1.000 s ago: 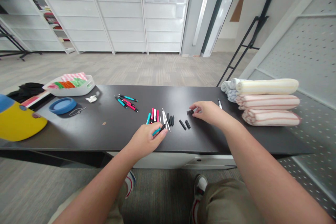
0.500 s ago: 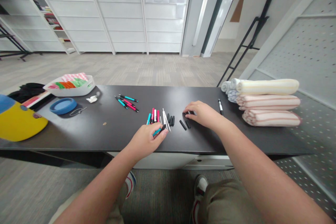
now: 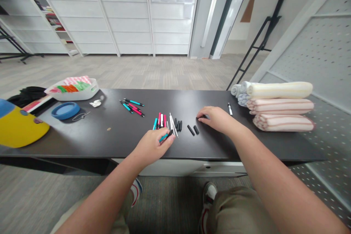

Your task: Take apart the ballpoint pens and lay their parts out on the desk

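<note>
My left hand [image 3: 152, 146] rests on the black table [image 3: 123, 135], fingers closed round a teal pen [image 3: 165, 136] with a black tip. Just beyond it lies a bunch of pens and pen parts [image 3: 164, 120] in teal, pink, white and black. My right hand [image 3: 215, 118] lies palm down farther right, fingers curled over a small black piece [image 3: 199, 117] at its fingertips. Two loose black caps [image 3: 193, 129] sit between the hands. A black and white pen [image 3: 229, 108] lies behind my right hand.
Another group of teal and pink pens [image 3: 133, 106] lies at the back middle. A white basket of coloured cloths [image 3: 73, 88], a blue round lid [image 3: 65, 110] and a yellow and blue object [image 3: 19, 126] are at the left. Rolled striped towels [image 3: 278, 106] are stacked at the right.
My right hand slid left towards the black caps, then drew back right a little. The left hand has kept still with the teal pen.
</note>
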Tool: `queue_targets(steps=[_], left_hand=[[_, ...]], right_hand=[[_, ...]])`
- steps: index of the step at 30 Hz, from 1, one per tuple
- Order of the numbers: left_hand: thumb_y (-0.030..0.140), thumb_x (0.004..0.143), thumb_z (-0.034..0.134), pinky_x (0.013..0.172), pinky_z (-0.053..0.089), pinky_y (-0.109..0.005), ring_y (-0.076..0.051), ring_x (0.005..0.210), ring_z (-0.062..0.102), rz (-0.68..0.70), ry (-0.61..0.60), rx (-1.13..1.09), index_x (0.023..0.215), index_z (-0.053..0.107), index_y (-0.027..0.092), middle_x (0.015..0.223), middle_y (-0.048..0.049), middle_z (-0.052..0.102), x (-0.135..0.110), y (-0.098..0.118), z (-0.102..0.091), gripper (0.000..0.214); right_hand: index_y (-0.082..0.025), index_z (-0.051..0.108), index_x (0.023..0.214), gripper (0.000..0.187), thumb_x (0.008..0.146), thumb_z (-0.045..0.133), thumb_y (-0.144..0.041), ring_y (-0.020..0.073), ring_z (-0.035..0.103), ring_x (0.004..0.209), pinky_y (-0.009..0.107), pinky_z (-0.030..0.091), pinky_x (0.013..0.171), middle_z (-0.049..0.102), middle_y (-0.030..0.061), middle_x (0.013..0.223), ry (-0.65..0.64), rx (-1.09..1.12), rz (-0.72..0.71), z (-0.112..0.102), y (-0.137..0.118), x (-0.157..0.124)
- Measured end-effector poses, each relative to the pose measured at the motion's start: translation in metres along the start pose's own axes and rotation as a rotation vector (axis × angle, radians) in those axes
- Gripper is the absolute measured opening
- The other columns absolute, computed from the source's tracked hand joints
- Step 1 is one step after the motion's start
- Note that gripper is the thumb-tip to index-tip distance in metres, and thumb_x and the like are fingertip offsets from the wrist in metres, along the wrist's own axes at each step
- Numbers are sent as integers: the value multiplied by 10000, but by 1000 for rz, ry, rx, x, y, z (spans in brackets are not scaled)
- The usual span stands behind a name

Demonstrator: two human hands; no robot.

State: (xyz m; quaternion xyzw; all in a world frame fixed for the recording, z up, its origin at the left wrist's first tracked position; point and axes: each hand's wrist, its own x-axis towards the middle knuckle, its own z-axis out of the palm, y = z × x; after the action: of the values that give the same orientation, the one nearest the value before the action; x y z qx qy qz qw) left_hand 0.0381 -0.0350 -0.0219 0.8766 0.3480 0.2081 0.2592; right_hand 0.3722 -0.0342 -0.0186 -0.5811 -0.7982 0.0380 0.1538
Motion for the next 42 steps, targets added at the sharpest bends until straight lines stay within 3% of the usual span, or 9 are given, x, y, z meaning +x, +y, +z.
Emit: queue_targets(steps=[4,8,11,14,19,23,30,36,42], left_hand=[[421,1042,499,625,266,-262,-113,627,449,14,-3,21,734,426,197,671,56,472,1,0,-1,388],[390,1045,504,627,281,-270,-124,628,476,66,0,104,746,448,202,688,45,513,-1,2,2,358],[359,1035,532,622,293,-282,-141,626,511,115,-4,209,811,534,206,698,35,564,-4,3,7,271],[293,1013,575,628,319,-284,-155,658,565,159,3,258,910,610,209,740,26,631,-7,0,12,137],[341,1015,615,640,374,-283,-163,681,599,147,26,272,880,625,198,766,11,655,-7,-4,13,197],[361,1040,595,778,462,-272,-167,863,680,172,76,171,1044,669,221,959,-2,727,-7,-5,11,159],[317,1065,542,791,507,-285,-181,884,709,260,134,236,1115,692,210,964,-23,743,-12,-9,13,190],[339,1072,531,843,520,-286,-187,957,726,271,112,220,1127,680,210,1043,-30,770,-13,-8,11,204],[316,1082,495,807,516,-298,-198,925,717,290,68,218,1127,673,199,1023,-34,763,-12,-7,11,219]], right_hand=[[-205,763,1047,129,927,717,-214,263,696,1034,399,514,960,763,81,1107,145,7,-41,-4,-16,-6],[-211,730,992,139,1025,610,-273,224,667,961,368,491,899,752,58,992,289,126,-47,-9,-69,-14],[-213,715,961,224,1066,545,-315,209,640,896,361,469,857,744,47,927,266,224,-102,-5,-114,-17],[-217,721,983,231,1044,595,-401,216,626,898,365,455,845,743,54,930,198,251,-124,6,-139,-18],[-245,737,964,181,997,682,-415,212,627,897,360,415,829,766,25,923,185,282,-97,25,-136,-20],[-261,752,935,114,975,724,-364,190,640,854,348,403,817,783,-7,889,267,391,-34,31,-131,-25],[-260,755,978,149,1007,677,-383,214,629,892,402,337,869,792,16,919,245,335,-42,34,-134,-32],[-252,736,894,258,1034,621,-436,204,629,837,393,342,846,773,17,847,235,382,-52,34,-130,-34],[-253,733,925,229,1040,615,-411,196,617,844,379,344,838,763,12,848,198,390,-83,31,-126,-35]])
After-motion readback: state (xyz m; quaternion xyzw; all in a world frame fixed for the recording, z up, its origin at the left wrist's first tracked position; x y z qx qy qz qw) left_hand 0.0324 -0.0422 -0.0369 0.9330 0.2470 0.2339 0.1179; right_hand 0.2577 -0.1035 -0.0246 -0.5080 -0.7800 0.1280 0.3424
